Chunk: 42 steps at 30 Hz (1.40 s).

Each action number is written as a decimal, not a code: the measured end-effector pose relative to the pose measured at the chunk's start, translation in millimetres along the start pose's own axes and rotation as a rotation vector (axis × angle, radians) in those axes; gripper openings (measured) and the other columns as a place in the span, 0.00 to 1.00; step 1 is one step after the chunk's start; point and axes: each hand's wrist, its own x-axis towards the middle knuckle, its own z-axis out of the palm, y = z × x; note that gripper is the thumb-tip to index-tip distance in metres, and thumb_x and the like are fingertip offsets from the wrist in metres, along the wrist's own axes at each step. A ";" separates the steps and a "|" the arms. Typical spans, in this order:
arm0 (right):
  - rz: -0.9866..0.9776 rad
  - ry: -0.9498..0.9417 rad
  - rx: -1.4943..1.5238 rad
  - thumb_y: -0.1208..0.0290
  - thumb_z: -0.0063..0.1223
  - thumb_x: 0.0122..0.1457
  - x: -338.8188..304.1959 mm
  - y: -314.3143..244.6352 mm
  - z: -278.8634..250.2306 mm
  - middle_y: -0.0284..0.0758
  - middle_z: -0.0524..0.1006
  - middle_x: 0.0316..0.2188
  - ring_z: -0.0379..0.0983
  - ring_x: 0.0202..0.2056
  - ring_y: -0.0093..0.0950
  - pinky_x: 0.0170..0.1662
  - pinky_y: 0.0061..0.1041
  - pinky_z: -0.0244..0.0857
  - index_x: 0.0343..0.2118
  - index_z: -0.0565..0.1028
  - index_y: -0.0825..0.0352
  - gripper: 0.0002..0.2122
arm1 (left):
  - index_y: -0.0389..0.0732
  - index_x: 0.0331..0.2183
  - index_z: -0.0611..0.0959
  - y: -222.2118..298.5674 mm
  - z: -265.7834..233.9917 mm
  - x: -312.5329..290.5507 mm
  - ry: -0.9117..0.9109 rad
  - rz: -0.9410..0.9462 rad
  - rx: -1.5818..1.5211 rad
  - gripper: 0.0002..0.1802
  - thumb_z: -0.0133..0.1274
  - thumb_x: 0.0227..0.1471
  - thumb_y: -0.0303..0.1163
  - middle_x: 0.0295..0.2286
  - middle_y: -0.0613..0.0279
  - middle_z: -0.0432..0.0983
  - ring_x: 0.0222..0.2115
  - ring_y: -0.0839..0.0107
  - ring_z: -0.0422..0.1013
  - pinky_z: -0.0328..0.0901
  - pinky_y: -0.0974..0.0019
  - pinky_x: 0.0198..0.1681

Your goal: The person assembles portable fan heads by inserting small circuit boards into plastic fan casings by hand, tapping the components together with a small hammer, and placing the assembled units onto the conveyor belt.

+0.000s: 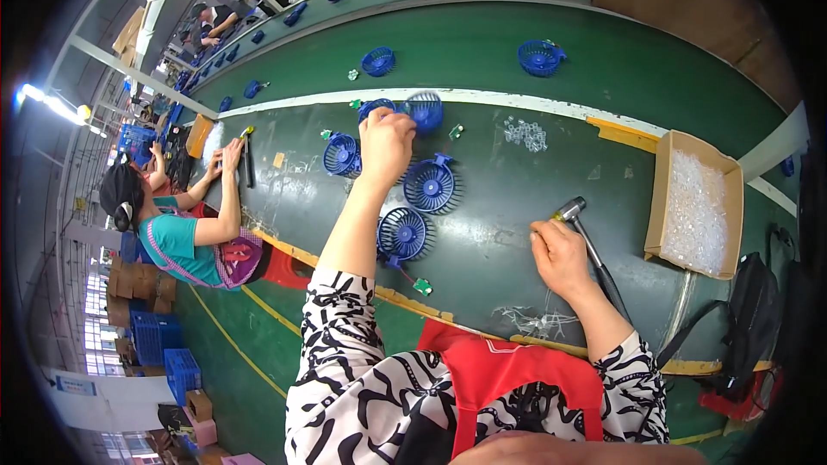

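My left hand (388,145) reaches forward over the dark green bench, its fingers closed at the edge of a motion-blurred round blue fan housing (425,112). Another blue housing (376,107) lies just behind those fingers, partly hidden. Around the wrist are more slatted blue fan housings: one on the left (342,155), one on the right (429,185) and one nearer me (402,233). Small green circuit boards (422,287) lie by them. My right hand (560,257) is curled beside a hammer (594,251); whatever its fingers pinch, if anything, is hidden.
A cardboard box (659,207) of small clear parts stands at right, with a loose pile (525,133) of similar pieces farther left. Beyond the white strip, a green belt (465,56) carries blue housings. A co-worker (185,228) sits at left. A black bag (754,310) is at right.
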 end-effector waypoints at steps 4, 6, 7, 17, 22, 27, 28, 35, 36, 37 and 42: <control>-0.007 -0.009 0.013 0.77 0.53 0.54 0.2 -0.8 0.0 0.42 0.76 0.27 0.74 0.27 0.42 0.30 0.34 0.68 0.33 0.76 0.70 0.05 | 0.42 0.29 0.82 20.0 -35.4 26.4 0.412 -0.008 -0.173 0.08 0.60 0.42 0.25 0.30 0.62 0.79 0.37 0.59 0.71 0.61 0.58 0.43; -0.021 0.019 0.024 0.79 0.53 0.54 -1.0 1.3 1.1 0.43 0.75 0.25 0.73 0.27 0.41 0.30 0.34 0.66 0.32 0.75 0.71 0.04 | 0.41 0.31 0.81 45.9 -66.0 32.8 0.523 0.068 0.072 0.08 0.60 0.43 0.25 0.27 0.64 0.77 0.35 0.60 0.71 0.61 0.58 0.40; -0.013 0.028 0.028 0.78 0.53 0.54 -2.1 0.6 0.4 0.43 0.75 0.25 0.73 0.27 0.41 0.31 0.34 0.66 0.32 0.75 0.71 0.04 | 0.39 0.36 0.80 57.2 -76.7 33.0 0.551 0.131 0.155 0.14 0.60 0.42 0.24 0.24 0.64 0.75 0.33 0.61 0.70 0.60 0.57 0.38; 0.011 0.040 0.108 0.78 0.52 0.55 -8.0 8.5 -3.9 0.44 0.76 0.28 0.74 0.31 0.43 0.34 0.34 0.68 0.33 0.76 0.71 0.04 | 0.39 0.38 0.78 197.4 -70.3 -54.1 -0.313 -0.247 -0.315 0.15 0.53 0.44 0.31 0.21 0.49 0.76 0.27 0.47 0.74 0.68 0.49 0.33; -0.024 0.071 0.162 0.75 0.51 0.56 -3.4 13.4 0.6 0.44 0.77 0.28 0.75 0.31 0.42 0.35 0.33 0.68 0.33 0.76 0.71 0.06 | 0.34 0.37 0.79 207.6 -51.6 -103.4 -0.263 -0.181 -0.513 0.14 0.53 0.50 0.32 0.29 0.43 0.76 0.32 0.45 0.72 0.67 0.49 0.37; 0.012 0.067 0.150 0.73 0.51 0.58 -2.1 20.4 -0.1 0.38 0.78 0.27 0.74 0.28 0.26 0.32 0.24 0.66 0.37 0.77 0.71 0.08 | 0.34 0.36 0.79 178.4 -70.2 -129.2 -0.097 -0.074 -0.505 0.13 0.54 0.44 0.18 0.36 0.49 0.76 0.38 0.51 0.70 0.66 0.55 0.42; 0.023 0.071 0.144 0.73 0.51 0.58 -3.6 20.0 0.2 0.38 0.78 0.27 0.74 0.28 0.26 0.32 0.24 0.66 0.37 0.77 0.71 0.08 | 0.35 0.37 0.79 179.9 -70.4 -137.4 -0.116 -0.035 -0.502 0.14 0.55 0.44 0.18 0.37 0.51 0.76 0.39 0.52 0.70 0.66 0.57 0.43; 0.533 -0.111 0.470 0.69 0.50 0.61 -20.7 -5.0 -11.5 0.31 0.78 0.23 0.61 0.15 0.12 0.18 0.16 0.54 0.30 0.76 0.69 0.09 | 0.35 0.32 0.79 196.7 -59.4 -160.6 -0.182 -0.036 -0.580 0.12 0.60 0.39 0.18 0.36 0.53 0.76 0.39 0.54 0.70 0.66 0.59 0.43; 0.571 -0.156 0.487 0.68 0.50 0.61 -28.4 -16.4 -14.6 0.31 0.78 0.23 0.61 0.15 0.12 0.17 0.16 0.55 0.30 0.76 0.70 0.09 | 0.34 0.30 0.79 196.6 -56.5 -161.1 -0.164 -0.048 -0.587 0.11 0.60 0.39 0.18 0.34 0.54 0.76 0.38 0.54 0.70 0.66 0.58 0.42; 0.609 -0.198 0.506 0.68 0.50 0.61 -36.1 -26.6 -17.5 0.31 0.78 0.22 0.62 0.15 0.13 0.17 0.16 0.55 0.31 0.75 0.70 0.09 | 0.34 0.28 0.79 196.7 -53.2 -160.5 -0.148 -0.058 -0.593 0.09 0.60 0.39 0.18 0.32 0.54 0.75 0.36 0.54 0.70 0.67 0.58 0.40; 0.620 -0.160 0.446 0.69 0.58 0.57 -61.2 -46.1 -6.3 0.31 0.77 0.21 0.63 0.16 0.12 0.17 0.18 0.56 0.29 0.71 0.70 0.10 | 0.34 0.26 0.78 203.8 -41.5 -153.5 -0.064 -0.086 -0.689 0.07 0.59 0.41 0.18 0.29 0.53 0.76 0.31 0.53 0.73 0.68 0.58 0.35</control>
